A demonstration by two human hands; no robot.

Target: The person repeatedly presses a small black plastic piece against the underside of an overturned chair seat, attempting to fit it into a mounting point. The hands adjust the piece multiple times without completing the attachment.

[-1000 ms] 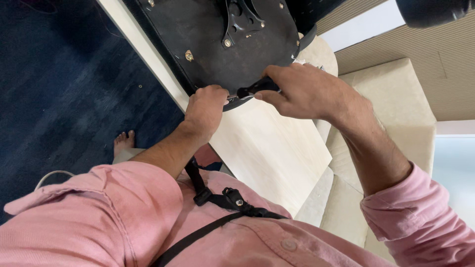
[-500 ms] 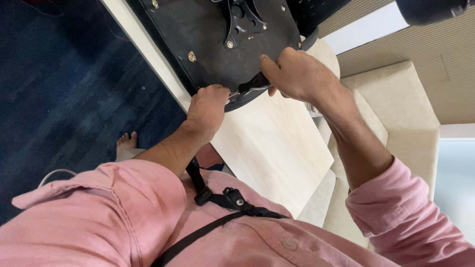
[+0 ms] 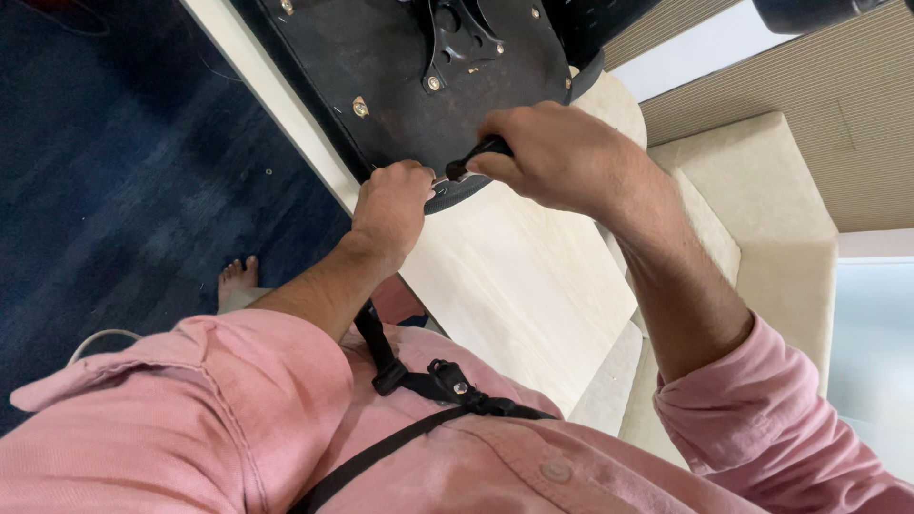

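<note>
Fists: left hand (image 3: 392,205) clutches the black seat base (image 3: 400,86) rim, right hand (image 3: 562,157) grips a black-handled tool (image 3: 476,157), perhaps a screwdriver, over the pale table (image 3: 524,286).

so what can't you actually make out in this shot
Head view only:
- Tool tip: the right hand covers most of the black-handled tool, and the left hand hides where it meets the black panel.
- Black panel: cut off by the top edge.
- Metal bracket: partly cropped by the top edge.

black seat underside (image 3: 381,86), black-handled tool (image 3: 476,157)
</note>
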